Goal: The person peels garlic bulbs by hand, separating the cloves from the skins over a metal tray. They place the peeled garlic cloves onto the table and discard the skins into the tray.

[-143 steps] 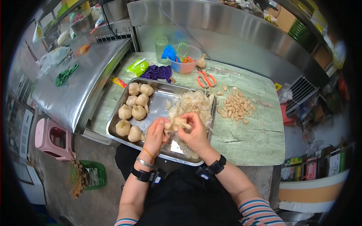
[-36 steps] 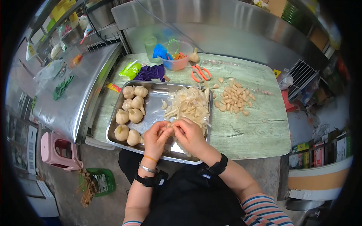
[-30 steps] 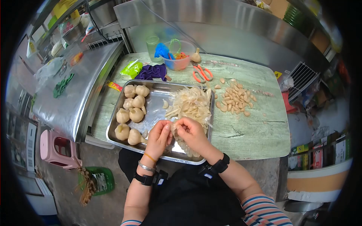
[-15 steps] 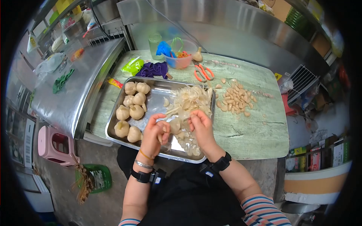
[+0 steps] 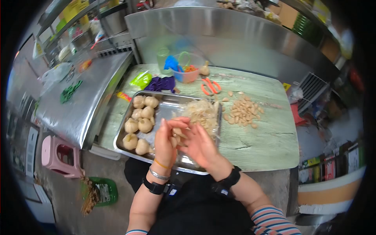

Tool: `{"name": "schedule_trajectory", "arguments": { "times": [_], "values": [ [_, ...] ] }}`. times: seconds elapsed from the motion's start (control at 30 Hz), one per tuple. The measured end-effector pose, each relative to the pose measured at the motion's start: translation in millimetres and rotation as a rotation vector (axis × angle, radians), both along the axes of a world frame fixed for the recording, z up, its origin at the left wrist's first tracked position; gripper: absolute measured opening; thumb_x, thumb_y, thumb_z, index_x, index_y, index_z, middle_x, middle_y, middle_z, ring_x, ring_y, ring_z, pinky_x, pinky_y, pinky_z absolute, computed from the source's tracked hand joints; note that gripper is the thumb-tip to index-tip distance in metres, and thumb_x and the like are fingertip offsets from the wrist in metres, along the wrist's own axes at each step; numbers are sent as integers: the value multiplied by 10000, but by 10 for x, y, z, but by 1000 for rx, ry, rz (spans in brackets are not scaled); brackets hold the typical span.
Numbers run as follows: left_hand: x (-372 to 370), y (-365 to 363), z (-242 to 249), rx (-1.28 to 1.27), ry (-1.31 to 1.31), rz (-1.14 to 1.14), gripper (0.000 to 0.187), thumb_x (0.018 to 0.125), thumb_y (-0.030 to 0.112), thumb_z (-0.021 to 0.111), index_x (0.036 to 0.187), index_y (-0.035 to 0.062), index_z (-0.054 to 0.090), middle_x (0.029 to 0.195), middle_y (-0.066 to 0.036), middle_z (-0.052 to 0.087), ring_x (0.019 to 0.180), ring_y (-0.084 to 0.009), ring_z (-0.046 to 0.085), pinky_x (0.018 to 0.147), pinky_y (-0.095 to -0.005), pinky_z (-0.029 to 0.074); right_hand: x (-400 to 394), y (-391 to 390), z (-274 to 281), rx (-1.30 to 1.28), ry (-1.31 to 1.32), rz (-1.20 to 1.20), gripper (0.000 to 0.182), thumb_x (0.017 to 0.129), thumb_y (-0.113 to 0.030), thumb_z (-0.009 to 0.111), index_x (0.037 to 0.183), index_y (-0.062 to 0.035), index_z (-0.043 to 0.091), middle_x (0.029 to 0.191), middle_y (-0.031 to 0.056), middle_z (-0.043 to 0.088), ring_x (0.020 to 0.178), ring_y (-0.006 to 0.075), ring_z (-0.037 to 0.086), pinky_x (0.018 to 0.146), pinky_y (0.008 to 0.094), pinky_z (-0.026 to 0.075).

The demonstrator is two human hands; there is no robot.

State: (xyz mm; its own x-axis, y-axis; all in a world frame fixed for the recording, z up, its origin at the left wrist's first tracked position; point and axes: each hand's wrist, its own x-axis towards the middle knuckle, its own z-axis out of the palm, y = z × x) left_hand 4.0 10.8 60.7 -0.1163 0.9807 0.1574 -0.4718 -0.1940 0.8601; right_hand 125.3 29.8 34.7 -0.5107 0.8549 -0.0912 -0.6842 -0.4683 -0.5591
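Observation:
Several pale garlic cloves (image 5: 176,137) rest in my left hand (image 5: 165,141), which is cupped around them above the near side of the metal tray (image 5: 119,137). Facing it, my right hand (image 5: 200,148) has its fingers stretched out, with the fingertips close to the cloves. Blur hides whether they touch. Whole garlic bulbs (image 5: 145,125) stand along the tray's left side. A heap of garlic skins (image 5: 200,111) fills its right part, partly hidden behind my hands. On the table to the right of the tray lies a pile of peeled cloves (image 5: 244,111).
Orange-handled scissors (image 5: 211,87) lie behind the tray, near a clear plastic tub (image 5: 188,72) and a single bulb (image 5: 205,69). A purple cloth (image 5: 161,84) and a bright green packet (image 5: 141,80) are at the back left. A pink stool (image 5: 62,156) stands on the floor.
My right hand has moved left toward my left hand, and its pinched fingers have straightened. Cloves now show in my left palm. The whole view has shifted slightly.

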Motion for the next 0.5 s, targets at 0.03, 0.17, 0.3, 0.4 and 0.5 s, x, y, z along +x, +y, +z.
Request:
{"name": "schedule_trajectory", "arguments": {
  "times": [0.03,0.17,0.3,0.4,0.5],
  "values": [
    [141,49,1,120,196,85,507,1012,342,281,962,-32,619,1123,-169,603,1093,-277,540,981,-367,376,-6,7,46,-124,198,45,392,958,-339,472,1267,-98,482,1232,93,527,1141,207,514,924,360,438],
    [304,62,86,406,589,443,379,989,268,327,1011,-11,581,1183,-167,557,1150,-254,493,1042,-387,321,69,22,37,-283,250,-95,341,943,-318,515,1206,-100,512,1132,83,566,1041,181,564,804,309,480],
    [104,-41,-54,337,649,461,200,929,94,438,1009,-6,592,1089,-136,594,1078,-260,532,969,-366,386,439,239,-198,-344,195,-112,202,943,-276,540,1041,-100,551,978,44,590,738,115,561,512,208,392],
    [-199,-181,-289,223,833,508,141,902,41,493,990,-10,590,991,-121,610,954,-235,571,885,-337,429,939,790,-379,156,-173,-491,184,951,-260,518,978,-89,580,922,34,587,763,102,536,544,225,406],
    [-362,-243,-572,38,819,478,126,906,58,507,969,-7,594,949,-104,611,898,-217,579,842,-319,443,1470,1277,-239,662,-796,-714,288,965,-296,478,1047,-52,606,987,53,608,884,142,540,720,299,470]
  ]
}}
